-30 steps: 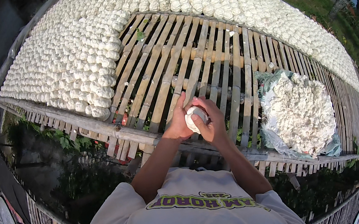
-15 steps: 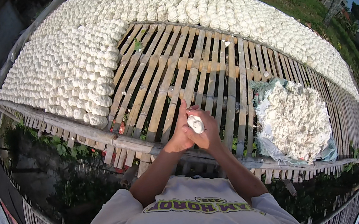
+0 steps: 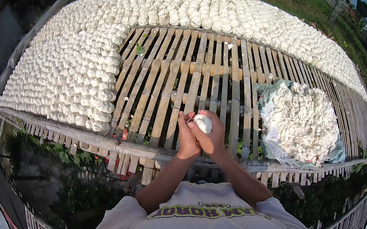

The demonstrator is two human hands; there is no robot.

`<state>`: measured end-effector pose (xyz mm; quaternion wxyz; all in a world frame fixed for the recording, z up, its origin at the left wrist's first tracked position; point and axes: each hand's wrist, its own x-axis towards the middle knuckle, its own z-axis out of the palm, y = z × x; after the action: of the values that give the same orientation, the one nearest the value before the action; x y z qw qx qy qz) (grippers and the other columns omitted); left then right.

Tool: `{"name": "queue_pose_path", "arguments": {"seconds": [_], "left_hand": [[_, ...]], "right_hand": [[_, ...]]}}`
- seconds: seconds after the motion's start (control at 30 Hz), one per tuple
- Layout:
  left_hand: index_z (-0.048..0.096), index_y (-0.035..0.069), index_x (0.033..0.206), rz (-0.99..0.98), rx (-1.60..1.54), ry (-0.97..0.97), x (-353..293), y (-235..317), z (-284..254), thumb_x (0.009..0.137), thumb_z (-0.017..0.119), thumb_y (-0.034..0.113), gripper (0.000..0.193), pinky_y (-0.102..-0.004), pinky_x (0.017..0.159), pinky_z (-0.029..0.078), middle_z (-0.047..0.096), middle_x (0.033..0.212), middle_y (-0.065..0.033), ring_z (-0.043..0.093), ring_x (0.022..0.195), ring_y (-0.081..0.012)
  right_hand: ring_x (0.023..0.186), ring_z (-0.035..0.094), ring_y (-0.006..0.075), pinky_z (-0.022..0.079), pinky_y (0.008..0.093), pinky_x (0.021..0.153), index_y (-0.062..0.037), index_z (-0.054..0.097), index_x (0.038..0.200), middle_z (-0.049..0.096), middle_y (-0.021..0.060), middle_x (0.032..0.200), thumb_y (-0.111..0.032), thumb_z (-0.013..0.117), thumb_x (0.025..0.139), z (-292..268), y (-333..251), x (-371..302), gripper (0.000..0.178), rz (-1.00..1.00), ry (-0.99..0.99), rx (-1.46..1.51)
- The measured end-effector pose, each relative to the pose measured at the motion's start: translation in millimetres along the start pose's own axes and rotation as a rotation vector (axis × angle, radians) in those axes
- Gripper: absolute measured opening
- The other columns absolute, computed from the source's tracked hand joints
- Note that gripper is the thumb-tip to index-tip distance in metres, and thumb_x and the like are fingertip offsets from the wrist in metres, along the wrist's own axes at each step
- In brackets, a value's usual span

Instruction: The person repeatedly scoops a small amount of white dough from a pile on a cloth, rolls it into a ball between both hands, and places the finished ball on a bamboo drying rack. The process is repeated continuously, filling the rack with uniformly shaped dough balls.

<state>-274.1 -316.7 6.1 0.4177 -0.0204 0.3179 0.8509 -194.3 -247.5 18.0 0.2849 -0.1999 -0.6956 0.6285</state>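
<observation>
A smooth white lump of dough-like paste (image 3: 203, 123) sits between my cupped hands, over the near edge of the slatted bamboo rack (image 3: 177, 74). My right hand (image 3: 214, 139) curls round the lump from the right, its thumb lying across the front. On the other side my left hand (image 3: 187, 137) presses in with fingers bent and wrist against the right one; part of the lump is hidden by the palms. To the right, a heap of crumbly white paste (image 3: 302, 123) rests on a bluish plastic sheet (image 3: 265, 96).
Packed rows of rounded white lumps (image 3: 61, 81) cover the rack's left side and run along its far edge (image 3: 233, 6). Small white crumbs and a green leaf (image 3: 139, 49) lie on the slats. A bamboo rail (image 3: 141, 149) borders the near side. Grass and plants grow beyond.
My hands have turned and cupped closer together round the white lump, which shows rounder now and slightly higher. The left fingers, straighter before, are bent in.
</observation>
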Motion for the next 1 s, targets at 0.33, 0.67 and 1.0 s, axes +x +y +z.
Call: {"name": "queue_pose_path", "arguments": {"seconds": [0.33, 0.67, 1.0], "left_hand": [[0.062, 0.006, 0.122, -0.091, 0.003, -0.028, -1, 0, 1, 0.112, 0.038, 0.058, 0.058, -0.0409, 0.095, 0.057, 0.071, 0.113, -0.0148, 0.071, 0.106, -0.0259], [0.062, 0.010, 0.121, -0.289, 0.111, -0.231, 0, 8, -3, 0.109, 0.040, 0.065, 0.060, -0.0401, 0.091, 0.058, 0.069, 0.109, -0.0055, 0.070, 0.102, -0.0200], [0.064, 0.006, 0.114, -0.383, -0.305, -0.449, 14, 3, -24, 0.109, 0.042, 0.053, 0.052, -0.0409, 0.093, 0.058, 0.069, 0.105, -0.0099, 0.071, 0.103, -0.0256]], "right_hand": [[0.099, 0.073, 0.0298, 0.056, 0.0379, 0.089, 0.0006, 0.060, 0.134, 0.073, 0.0172, 0.110, -0.031, 0.087, 0.085, -2, -12, -1, 0.065, -0.208, -0.029, -0.077], [0.101, 0.070, 0.0243, 0.054, 0.0367, 0.090, -0.0005, 0.065, 0.120, 0.071, 0.0148, 0.113, -0.018, 0.087, 0.085, -10, -7, -1, 0.044, -0.277, -0.059, -0.057], [0.097, 0.072, 0.0265, 0.057, 0.0354, 0.088, -0.0024, 0.069, 0.108, 0.073, 0.0092, 0.106, -0.011, 0.087, 0.082, -17, -33, 10, 0.033, -0.825, -0.168, -0.359]]}}
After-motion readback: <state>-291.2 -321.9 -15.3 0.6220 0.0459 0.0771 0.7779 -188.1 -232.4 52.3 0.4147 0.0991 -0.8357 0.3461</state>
